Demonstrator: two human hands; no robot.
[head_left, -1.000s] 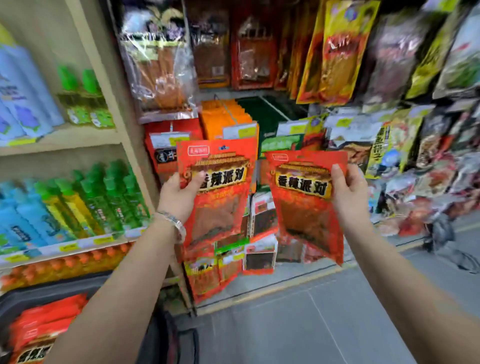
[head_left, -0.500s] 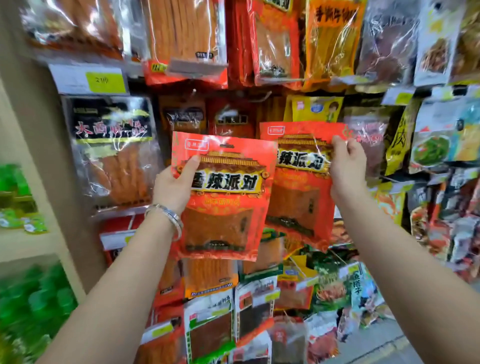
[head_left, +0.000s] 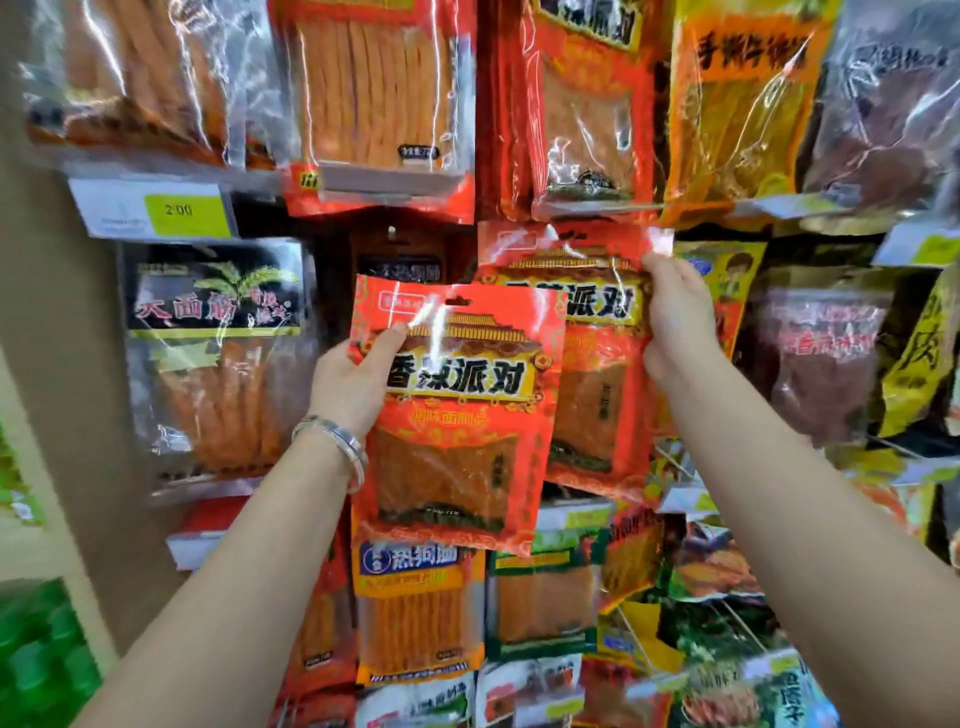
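Snack packets (head_left: 374, 104) hang in crowded rows on the display rack (head_left: 332, 223).

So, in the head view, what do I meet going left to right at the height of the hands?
First the black-labelled packet of orange strips → left hand → left red packet, which it grips → right red packet, partly behind → right hand gripping it → clear packet of dark red snack.

Price tag (head_left: 156, 212): yellow-green, on the rail, upper left.
Black-topped pack (head_left: 218, 358): hangs below the tag, orange strips inside.
Orange pack (head_left: 737, 104): top row, right of centre.
Blue-labelled pack (head_left: 418, 613): low, centre.
Green bottles (head_left: 41, 660): blurred, bottom-left shelf.
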